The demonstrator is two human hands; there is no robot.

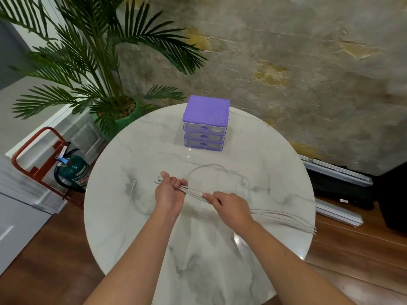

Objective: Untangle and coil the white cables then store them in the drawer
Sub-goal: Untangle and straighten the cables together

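Observation:
My left hand (pixel 170 190) grips one end of a folded bundle of white cable (pixel 195 191), with a plug sticking out past the thumb. My right hand (pixel 229 204) holds the same bundle a little to the right, and its strands (pixel 286 219) run out toward the table's right edge. A second white cable (pixel 134 194) lies loose on the table to the left of my left hand. Another white loop (pixel 209 167) curves on the table beyond my hands. The purple drawer unit (pixel 206 124) stands at the far side, its three clear drawers closed.
The round marble table (pixel 198 249) carries everything. A potted palm (pixel 99 69) and a green fire extinguisher in a red stand (pixel 72 172) are on the floor at the left. Metal rails and a dark case (pixel 339 186) lie at the right.

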